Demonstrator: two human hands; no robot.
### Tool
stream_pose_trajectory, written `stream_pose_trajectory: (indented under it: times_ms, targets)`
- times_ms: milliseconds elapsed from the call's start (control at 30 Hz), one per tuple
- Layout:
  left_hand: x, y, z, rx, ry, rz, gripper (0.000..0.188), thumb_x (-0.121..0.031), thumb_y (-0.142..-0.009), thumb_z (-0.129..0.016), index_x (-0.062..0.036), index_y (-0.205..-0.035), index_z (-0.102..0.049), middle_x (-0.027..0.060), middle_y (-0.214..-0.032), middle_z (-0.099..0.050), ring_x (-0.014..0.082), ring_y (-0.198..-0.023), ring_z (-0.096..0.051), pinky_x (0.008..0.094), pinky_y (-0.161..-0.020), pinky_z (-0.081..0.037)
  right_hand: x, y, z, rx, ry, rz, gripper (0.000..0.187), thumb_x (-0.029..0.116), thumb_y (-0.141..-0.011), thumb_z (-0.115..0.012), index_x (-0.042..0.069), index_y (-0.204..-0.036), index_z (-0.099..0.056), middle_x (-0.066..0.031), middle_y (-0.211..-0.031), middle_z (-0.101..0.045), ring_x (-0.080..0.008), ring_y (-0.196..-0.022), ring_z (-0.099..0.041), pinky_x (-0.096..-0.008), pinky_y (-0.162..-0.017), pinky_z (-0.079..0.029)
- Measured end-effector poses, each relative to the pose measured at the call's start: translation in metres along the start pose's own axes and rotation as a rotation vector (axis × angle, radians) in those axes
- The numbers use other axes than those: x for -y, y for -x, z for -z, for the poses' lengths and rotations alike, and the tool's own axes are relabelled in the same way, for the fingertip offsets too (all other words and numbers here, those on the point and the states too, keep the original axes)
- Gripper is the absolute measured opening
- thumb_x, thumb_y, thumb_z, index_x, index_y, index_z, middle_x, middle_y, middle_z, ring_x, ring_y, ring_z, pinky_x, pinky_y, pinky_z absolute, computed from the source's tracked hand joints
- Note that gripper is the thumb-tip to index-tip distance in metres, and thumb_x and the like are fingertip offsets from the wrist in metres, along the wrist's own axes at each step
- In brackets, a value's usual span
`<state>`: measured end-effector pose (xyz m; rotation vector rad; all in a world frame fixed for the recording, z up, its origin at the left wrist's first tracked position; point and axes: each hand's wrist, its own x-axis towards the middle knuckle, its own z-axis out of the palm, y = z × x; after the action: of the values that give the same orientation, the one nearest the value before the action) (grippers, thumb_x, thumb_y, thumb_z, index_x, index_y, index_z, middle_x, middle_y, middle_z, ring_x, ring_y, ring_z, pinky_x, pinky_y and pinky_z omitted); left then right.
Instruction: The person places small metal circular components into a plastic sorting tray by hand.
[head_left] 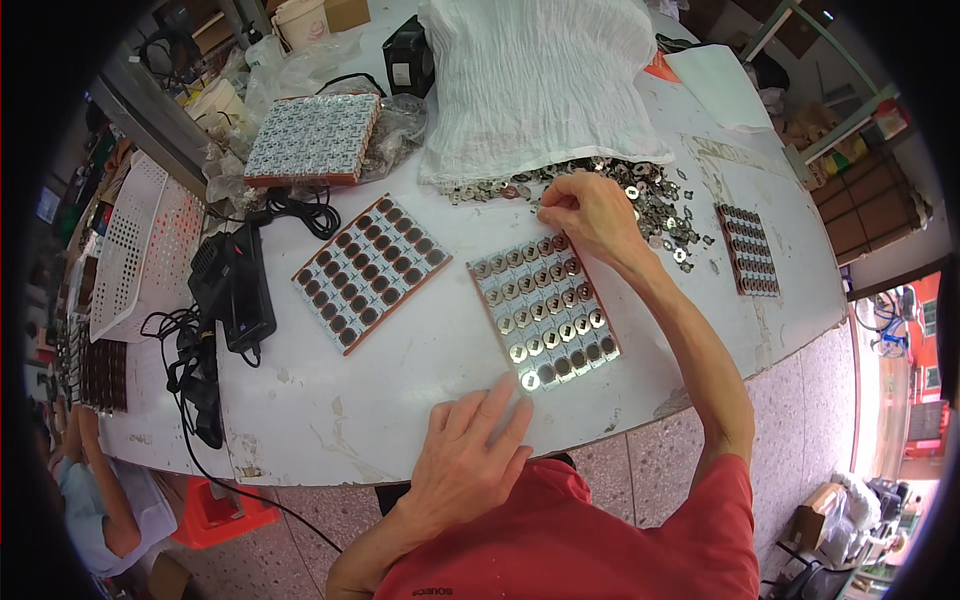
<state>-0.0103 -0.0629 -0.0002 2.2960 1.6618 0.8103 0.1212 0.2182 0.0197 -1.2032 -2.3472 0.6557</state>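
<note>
A panel (pixel 548 318) with rows of round spots lies on the table before me. Shiny metal discs with a small slot sit on most of its spots; in the row nearest me most spots are bare and dark. My left hand (pixel 470 445) rests flat at the panel's near left corner, fingers stretched and slightly apart, holding nothing. Over the panel's far edge my right hand (pixel 592 215) has thumb and fingers pinched together beside a loose pile of small metal pieces (pixel 655 215). Whatever is in that pinch is hidden.
Left of the panel lies another panel (pixel 370 270) with dark round spots. Beyond it stands a panel stack (pixel 313 138). A white sack (pixel 540 85) covers the pile's back. A small panel (pixel 747 250) lies right; black power adapters (pixel 235 285) and a white basket (pixel 150 245) stand left.
</note>
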Motion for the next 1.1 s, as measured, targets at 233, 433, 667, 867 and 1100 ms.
stream_pose_trajectory:
  times_ms: [233, 433, 667, 867, 1100]
  targets:
    - [0.001, 0.002, 0.000, -0.001, -0.008, 0.007, 0.052, -0.020, -0.079, -0.075, -0.0018, -0.127, -0.065, 0.0184, -0.145, -0.052, 0.0304, -0.109, -0.054, 0.0419, -0.090, -0.043, -0.012, -0.006, -0.012, -0.079, 0.170, 0.053, 0.018, 0.017, -0.080, -0.073, 0.001, -0.089, -0.072, -0.0118, -0.081, -0.070, -0.0266, -0.073, -0.067, -0.0405, -0.070, -0.051]
    - [0.000, 0.003, 0.000, -0.001, -0.002, 0.006, 0.052, -0.020, -0.079, -0.076, -0.0017, -0.127, -0.065, 0.0186, -0.144, -0.053, 0.0304, -0.109, -0.054, 0.0420, -0.090, -0.042, 0.002, 0.009, 0.019, 0.043, -0.248, -0.173, 0.014, 0.010, -0.093, -0.068, -0.004, -0.091, -0.068, -0.0058, -0.081, -0.067, -0.0090, -0.068, -0.061, -0.0265, -0.060, -0.049]
    - [0.000, -0.001, 0.003, 0.004, 0.001, 0.018, 0.054, -0.019, -0.078, -0.075, -0.0013, -0.128, -0.065, 0.0184, -0.147, -0.051, 0.0313, -0.109, -0.054, 0.0424, -0.091, -0.042, 0.022, 0.069, 0.033, 0.278, -0.751, -0.292, 0.014, 0.004, -0.092, -0.069, -0.002, -0.104, -0.069, -0.0038, -0.088, -0.071, -0.0074, -0.075, -0.065, -0.0213, -0.070, -0.054]
    - [-0.001, -0.002, 0.002, 0.032, -0.040, 0.009, 0.056, -0.018, -0.078, -0.075, -0.0033, -0.131, -0.063, 0.0153, -0.148, -0.051, 0.0301, -0.109, -0.053, 0.0420, -0.093, -0.042, 0.034, 0.126, 0.012, 0.340, -0.715, -0.277, 0.013, -0.002, -0.089, -0.068, -0.003, -0.101, -0.069, -0.0025, -0.083, -0.070, -0.0052, -0.074, -0.063, -0.0209, -0.066, -0.051]
    - [-0.003, 0.000, 0.002, 0.043, -0.051, 0.020, 0.056, -0.018, -0.079, -0.075, -0.0034, -0.132, -0.063, 0.0146, -0.149, -0.051, 0.0296, -0.109, -0.054, 0.0418, -0.093, -0.042, 0.046, 0.140, 0.002, 0.264, -0.449, -0.168, 0.010, 0.002, -0.084, -0.071, -0.001, -0.094, -0.070, -0.0073, -0.075, -0.070, -0.0138, -0.068, -0.065, -0.0282, -0.063, -0.052]
